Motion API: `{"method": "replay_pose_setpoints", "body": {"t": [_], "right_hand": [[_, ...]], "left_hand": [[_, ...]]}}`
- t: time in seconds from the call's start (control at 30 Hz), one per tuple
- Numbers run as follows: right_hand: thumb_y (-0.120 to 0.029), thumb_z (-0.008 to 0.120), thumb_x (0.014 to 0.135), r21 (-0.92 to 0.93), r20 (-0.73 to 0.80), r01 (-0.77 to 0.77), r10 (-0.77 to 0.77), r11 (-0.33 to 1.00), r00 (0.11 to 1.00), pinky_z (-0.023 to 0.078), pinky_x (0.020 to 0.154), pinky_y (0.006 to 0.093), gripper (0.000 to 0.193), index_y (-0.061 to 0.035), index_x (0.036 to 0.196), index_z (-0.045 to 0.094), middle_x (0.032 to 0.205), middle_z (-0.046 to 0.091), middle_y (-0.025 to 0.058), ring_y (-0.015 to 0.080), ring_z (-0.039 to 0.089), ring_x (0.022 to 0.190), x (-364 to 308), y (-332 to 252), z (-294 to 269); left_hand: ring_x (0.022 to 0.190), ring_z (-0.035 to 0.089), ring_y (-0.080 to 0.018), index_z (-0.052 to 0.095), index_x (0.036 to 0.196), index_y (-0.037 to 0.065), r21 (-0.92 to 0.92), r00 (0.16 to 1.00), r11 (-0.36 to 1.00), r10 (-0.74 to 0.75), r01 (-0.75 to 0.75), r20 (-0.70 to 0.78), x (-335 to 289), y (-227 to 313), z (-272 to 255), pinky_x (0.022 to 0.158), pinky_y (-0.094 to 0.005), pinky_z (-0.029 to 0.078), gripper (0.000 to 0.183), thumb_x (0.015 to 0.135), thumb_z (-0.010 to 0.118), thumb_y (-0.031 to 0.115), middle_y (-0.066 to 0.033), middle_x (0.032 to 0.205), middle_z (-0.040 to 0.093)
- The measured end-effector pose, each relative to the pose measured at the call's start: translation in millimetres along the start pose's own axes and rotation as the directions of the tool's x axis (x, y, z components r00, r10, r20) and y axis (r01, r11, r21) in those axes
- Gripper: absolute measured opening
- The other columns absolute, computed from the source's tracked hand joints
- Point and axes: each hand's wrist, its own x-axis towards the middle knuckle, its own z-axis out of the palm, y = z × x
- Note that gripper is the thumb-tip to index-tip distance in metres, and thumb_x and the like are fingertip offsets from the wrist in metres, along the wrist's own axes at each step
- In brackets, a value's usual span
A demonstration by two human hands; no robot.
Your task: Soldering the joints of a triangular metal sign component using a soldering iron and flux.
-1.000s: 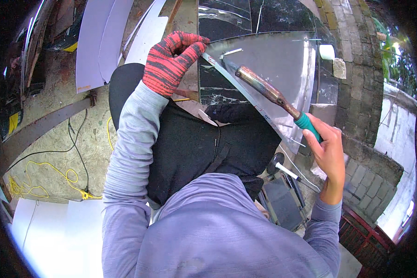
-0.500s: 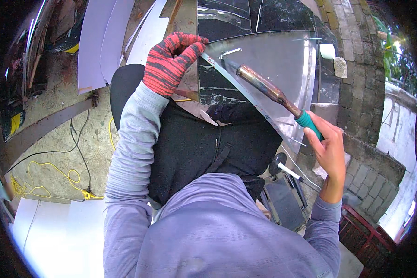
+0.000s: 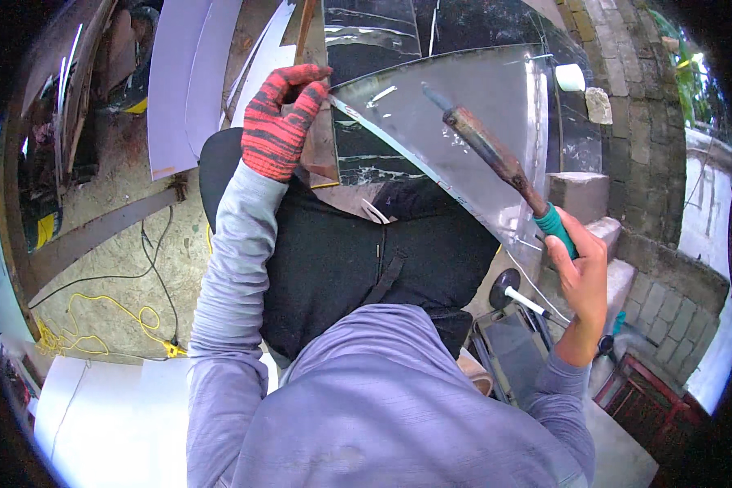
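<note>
Left hand: a red-and-black striped knit glove (image 3: 278,122), upper left of centre; its grip is pinched, thumb and fingertips closed on the panel's corner.
Right hand: bare hand (image 3: 581,264), right of centre; its grip is wrapped around the tool's turquoise handle.
Tool: a long, brown-stained metal hand tool (image 3: 485,146) with a narrow grey tip, slanting toward the upper left over the panel; whether the tip touches it is hard to tell from this angle.
Panel: a smoky grey, see-through fan-shaped sheet (image 3: 496,98), upper centre, with a pale strip along its near edge.
On the panel: a short, thin white stick (image 3: 381,96), near the gloved corner.
Under the panel: black slabs with white marble veining (image 3: 374,146).
Upper right: a white roll (image 3: 570,77) just beside a pale, rough block (image 3: 599,106).
Lower left: a tangled yellow cord (image 3: 98,305) on the floor.
</note>
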Motion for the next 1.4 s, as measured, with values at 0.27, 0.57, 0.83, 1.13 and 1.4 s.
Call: {"method": "replay_pose_setpoints", "body": {"t": [0.27,0.57,0.83,1.13,1.4], "right_hand": [[-0.002,0.08,0.084,-0.132,-0.287,0.136,-0.169,0.982,0.943,0.054,0.073,0.0359,0.044,-0.0051,0.127,0.069,0.096,0.07,0.0157,0.0279,0.069,0.081,-21,27,22],[-0.003,0.082,0.081,-0.143,-0.391,0.15,-0.195,0.978,0.9,0.054,0.072,0.0401,0.045,-0.0067,0.124,0.071,0.092,0.069,0.0149,0.0319,0.07,0.08,-35,49,25],[-0.012,0.079,0.088,0.034,-0.381,0.102,-0.082,0.994,0.921,0.055,0.074,0.0383,0.034,-0.0034,0.12,0.07,0.096,0.073,0.0153,0.0282,0.072,0.08,-45,67,32],[-0.026,0.064,0.103,0.588,-0.062,-0.128,0.203,0.798,0.977,0.046,0.056,0.0241,0.03,0.0008,0.116,0.068,0.081,0.07,0.0046,0.0074,0.057,0.06,-52,97,37],[-0.032,0.056,0.106,0.743,0.067,-0.155,0.158,0.651,0.985,0.041,0.052,0.0213,0.036,0.0019,0.113,0.065,0.077,0.066,0.0051,0.005,0.052,0.056,-57,108,36]], "left_hand": [[0.107,0.066,-0.0282,0.077,0.107,0.01,0.49,0.917,0.793,0.397,-0.362,0.035,3,38,23,0.096,-0.0404,0.05,0.023,0.084,0.08,0.01,-0.0102,0.106,0.072],[0.108,0.066,-0.0291,0.081,0.099,0.015,0.607,0.948,0.736,0.303,-0.301,0.102,4,39,45,0.095,-0.0436,0.051,0.022,0.078,0.086,0.02,-0.008,0.108,0.076],[0.096,0.067,-0.0264,0.078,0.098,0.01,0.717,0.907,0.58,0.381,-0.387,0.182,7,49,52,0.086,-0.0399,0.053,0.016,0.082,0.083,0.012,-0.0095,0.1,0.074],[0.096,0.067,-0.0263,0.078,0.1,0.01,0.741,0.915,0.569,0.375,-0.355,0.151,5,44,53,0.088,-0.04,0.052,0.017,0.083,0.082,0.011,-0.0101,0.101,0.073],[0.094,0.066,-0.0233,0.078,0.101,0.008,0.71,0.954,0.65,0.278,-0.271,0.111,6,46,56,0.086,-0.0373,0.053,0.016,0.086,0.081,0.01,-0.0102,0.102,0.071]]}}
